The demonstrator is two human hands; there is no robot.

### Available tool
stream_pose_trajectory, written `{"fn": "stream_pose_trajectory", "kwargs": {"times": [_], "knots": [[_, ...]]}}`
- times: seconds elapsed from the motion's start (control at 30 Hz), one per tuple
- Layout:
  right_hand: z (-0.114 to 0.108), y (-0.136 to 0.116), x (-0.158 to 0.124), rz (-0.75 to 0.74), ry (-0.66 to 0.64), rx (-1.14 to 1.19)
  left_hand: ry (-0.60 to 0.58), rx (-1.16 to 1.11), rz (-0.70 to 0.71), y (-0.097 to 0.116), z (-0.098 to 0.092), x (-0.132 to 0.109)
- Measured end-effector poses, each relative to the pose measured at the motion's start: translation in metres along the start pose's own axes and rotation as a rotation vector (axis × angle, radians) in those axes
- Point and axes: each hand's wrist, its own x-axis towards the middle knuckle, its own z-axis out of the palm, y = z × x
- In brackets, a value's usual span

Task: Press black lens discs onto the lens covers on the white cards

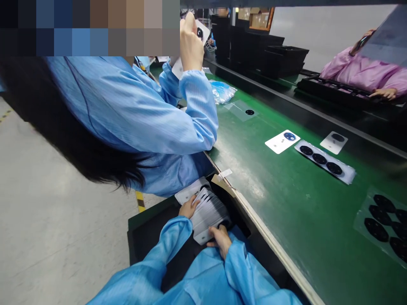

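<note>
White panels (208,214), likely stiff and slippery, best edge-held, are being grasped by the left hand (188,207) and right hand (221,239).

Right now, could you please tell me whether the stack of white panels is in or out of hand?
In hand: left hand and right hand both touch the stack, at different sides.

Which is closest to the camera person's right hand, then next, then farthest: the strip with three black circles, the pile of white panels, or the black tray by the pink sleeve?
In the head view, from the right hand:
1. Pile of white panels: right at its fingers.
2. Strip with three black circles: on the green table.
3. Black tray: beyond, by the pink sleeve.
</note>
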Motion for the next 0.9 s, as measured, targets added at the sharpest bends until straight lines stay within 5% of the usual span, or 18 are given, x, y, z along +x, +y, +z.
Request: {"fn": "stream_pose_trajectory", "kwargs": {"times": [0.2, 0.37, 0.7, 0.9], "knots": [[-0.018, 0.003, 0.000, -0.004, -0.034, 0.017, 0.113, 0.078, 0.070, -0.001, 0.003, 0.011], [-0.029, 0.010, -0.001, -0.025, -0.051, 0.048, 0.231, 0.132, 0.107, 0.004, 0.002, -0.002], [-0.049, 0.020, 0.006, -0.041, -0.061, 0.119, 0.260, 0.218, 0.449, 0.044, 0.036, -0.119], [-0.061, 0.026, 0.000, -0.123, -0.067, 0.098, 0.288, 0.297, 0.494, 0.050, 0.053, -0.145]]}}
